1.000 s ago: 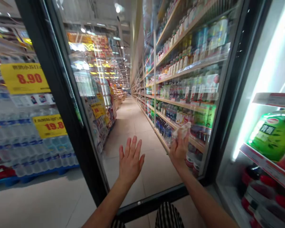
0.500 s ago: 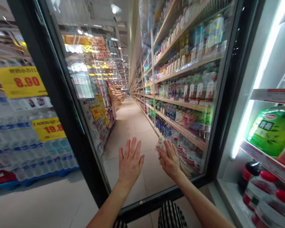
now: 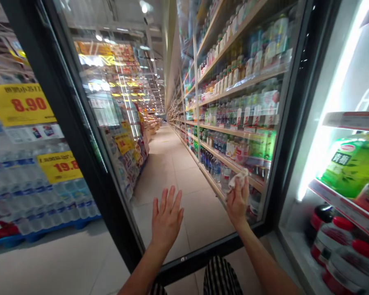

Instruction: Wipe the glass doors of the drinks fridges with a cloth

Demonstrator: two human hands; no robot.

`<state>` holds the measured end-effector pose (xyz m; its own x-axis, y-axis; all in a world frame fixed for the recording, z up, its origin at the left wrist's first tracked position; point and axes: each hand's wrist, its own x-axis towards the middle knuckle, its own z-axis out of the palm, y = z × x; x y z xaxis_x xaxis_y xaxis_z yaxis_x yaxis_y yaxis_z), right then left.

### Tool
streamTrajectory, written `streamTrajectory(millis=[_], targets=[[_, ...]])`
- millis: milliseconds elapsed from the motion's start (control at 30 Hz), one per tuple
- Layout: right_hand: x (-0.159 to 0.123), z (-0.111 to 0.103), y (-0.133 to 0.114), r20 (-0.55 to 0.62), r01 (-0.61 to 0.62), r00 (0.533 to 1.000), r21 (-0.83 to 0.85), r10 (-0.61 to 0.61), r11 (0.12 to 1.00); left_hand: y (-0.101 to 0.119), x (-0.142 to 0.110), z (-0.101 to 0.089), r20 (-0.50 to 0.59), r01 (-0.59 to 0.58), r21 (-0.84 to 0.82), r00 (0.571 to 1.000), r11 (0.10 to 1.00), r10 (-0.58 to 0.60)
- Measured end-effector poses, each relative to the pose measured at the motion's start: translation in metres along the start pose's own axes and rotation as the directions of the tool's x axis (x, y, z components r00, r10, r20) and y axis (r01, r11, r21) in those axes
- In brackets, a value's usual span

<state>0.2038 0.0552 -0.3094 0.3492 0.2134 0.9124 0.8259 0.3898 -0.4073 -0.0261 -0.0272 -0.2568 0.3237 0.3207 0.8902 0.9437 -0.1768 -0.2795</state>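
A large glass door in a black frame stands in front of me. My left hand lies flat against its lower part, fingers stretched upward and holding nothing. To the right of it, my right hand presses a crumpled white cloth to the same pane. The cloth sticks out above the fingertips; the palm side of the hand is hidden. Through the glass, or reflected in it, an aisle and shelves of bottles show.
On the right is a lit cooler whose shelf edge carries green packs; red-capped bottles stand below. Stacked water bottles with yellow price signs are at the left. My striped-clad knee is near the door's bottom rail.
My right hand with the cloth swept left toward my left hand, then back to the right across the glass. My left hand stays nearly in place, slightly lower. The view has shifted a little.
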Motion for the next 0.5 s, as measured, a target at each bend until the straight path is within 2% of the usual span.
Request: streamTrajectory(millis=[67, 100, 133, 167, 233, 267, 300, 333, 400, 433, 467, 500], targets=[[0.008, 0.0, 0.008, -0.06, -0.174, 0.983, 0.019, 0.175, 0.985, 0.002, -0.002, 0.0, -0.001, 0.012, -0.001, 1.0, 1.0, -0.012], [0.009, 0.0, 0.009, -0.051, -0.185, 0.981, 0.03, 0.186, 0.982, 0.003, -0.003, 0.001, -0.003, 0.022, -0.003, 1.0, 1.0, -0.022], [0.008, 0.0, 0.008, -0.016, -0.14, 0.99, 0.041, 0.141, 0.989, 0.004, -0.003, 0.001, -0.007, 0.029, -0.005, 1.0, 1.0, -0.029], [0.005, -0.001, 0.006, 0.035, -0.048, 0.998, 0.054, 0.046, 0.997, 0.005, -0.004, 0.001, -0.012, 0.033, -0.008, 0.999, 0.999, -0.033], [0.002, -0.001, 0.0, 0.129, 0.151, 0.978, 0.088, -0.162, 0.985, 0.005, -0.005, 0.002, -0.018, 0.031, -0.013, 0.999, 0.999, -0.032], [0.003, 0.0, -0.003, 0.136, 0.184, 0.971, 0.095, -0.196, 0.978, 0.004, -0.005, 0.002, -0.016, 0.026, -0.014, 1.0, 1.0, -0.026], [0.005, 0.001, -0.007, 0.107, 0.153, 0.981, 0.091, -0.163, 0.984, 0.004, -0.006, 0.002, -0.015, 0.018, -0.015, 1.0, 1.0, -0.018], [0.008, 0.002, -0.011, 0.051, 0.07, 0.996, 0.083, -0.074, 0.994, 0.003, -0.006, 0.003, -0.013, 0.011, -0.015, 1.0, 1.0, -0.011], [0.012, 0.005, -0.024, -0.066, -0.109, 0.991, 0.081, 0.115, 0.991, 0.004, -0.006, 0.003, -0.009, 0.01, -0.014, 1.0, 1.0, -0.01], [0.011, 0.007, -0.033, -0.083, -0.121, 0.988, 0.089, 0.128, 0.989, 0.004, -0.006, 0.003, -0.01, 0.014, -0.013, 1.0, 1.0, -0.014], [0.008, 0.007, -0.043, -0.064, -0.064, 0.995, 0.098, 0.071, 0.993, 0.005, -0.006, 0.004, -0.012, 0.019, -0.011, 1.0, 1.0, -0.019], [0.004, 0.007, -0.053, -0.017, 0.039, 0.999, 0.114, -0.038, 0.993, 0.005, -0.007, 0.004, -0.013, 0.022, -0.012, 1.0, 1.0, -0.022]])
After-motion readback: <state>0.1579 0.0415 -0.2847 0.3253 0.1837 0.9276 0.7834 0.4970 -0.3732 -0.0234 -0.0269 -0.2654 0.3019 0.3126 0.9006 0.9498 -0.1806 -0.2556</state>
